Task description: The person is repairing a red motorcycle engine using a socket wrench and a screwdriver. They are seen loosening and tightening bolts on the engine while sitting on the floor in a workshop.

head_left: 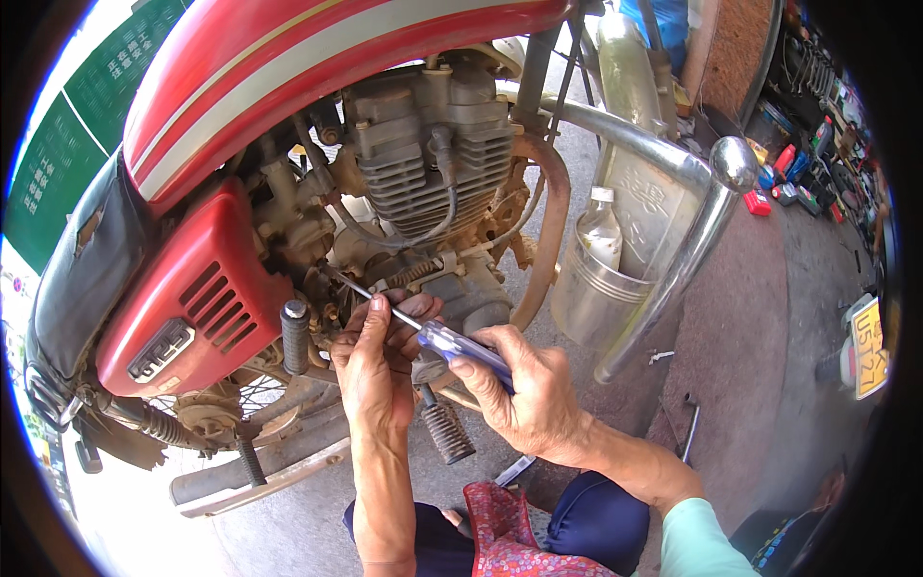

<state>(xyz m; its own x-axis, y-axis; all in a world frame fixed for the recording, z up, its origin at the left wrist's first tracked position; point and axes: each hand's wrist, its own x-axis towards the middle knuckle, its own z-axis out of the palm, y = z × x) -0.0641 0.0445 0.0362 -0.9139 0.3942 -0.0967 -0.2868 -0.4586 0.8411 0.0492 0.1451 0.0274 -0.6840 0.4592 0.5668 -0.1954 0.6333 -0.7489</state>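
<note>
My right hand (529, 389) is wrapped round the blue, clear-handled screwdriver (447, 343). Its thin metal shaft points up and left into the lower engine area of a red motorcycle (216, 279). Partway along that shaft, the thumb and curled fingers of my left hand (375, 361) close round it. The screwdriver's tip lies among dark, grimy parts beside the carburetor area, and what it touches cannot be made out. Above my hands is the finned engine cylinder (437, 178), with a black cable looping below it. A rubber footpeg (295, 337) stands just left of my left hand.
A chrome crash bar (663, 260) curves out on the right, with a clear plastic bottle (601, 231) in a metal holder behind it. Another ribbed pedal (445, 428) hangs below my hands. Tools and bottles (798, 173) crowd the far right. A wrench-like tool (690, 431) lies on the floor.
</note>
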